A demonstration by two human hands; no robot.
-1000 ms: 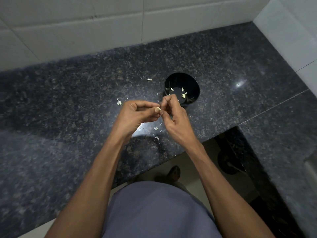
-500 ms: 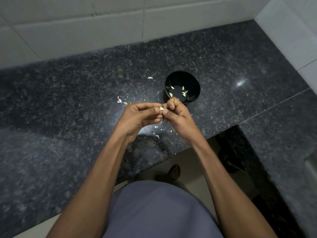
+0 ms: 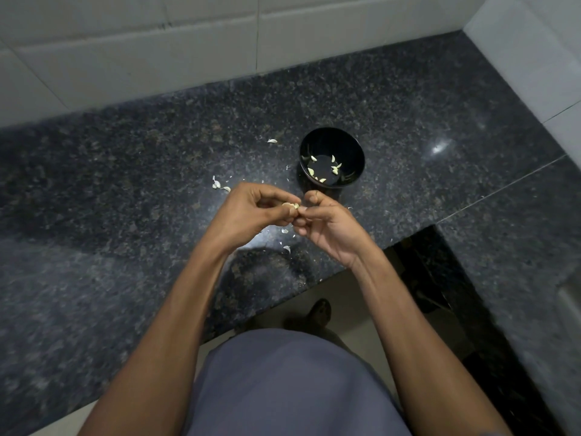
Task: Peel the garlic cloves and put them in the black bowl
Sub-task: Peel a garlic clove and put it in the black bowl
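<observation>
granite counter (image 3: 125, 190) | left hand (image 3: 251, 212), right hand (image 3: 327, 225) pinch garlic clove (image 3: 290, 205), lengthwise left-right | black bowl (image 3: 356, 152) beyond

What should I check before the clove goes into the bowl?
1. Clove held: ok, pinched between left hand and right hand.
2. Skin fully off: cannot tell, fingers cover most of it.
3. Bowl upright and open: ok, several cloves already inside.
4. Path to bowl: ok, it stands just beyond the hands, nothing between.
5. Counter near bowl: not ok, skin scraps lie scattered around.
</observation>
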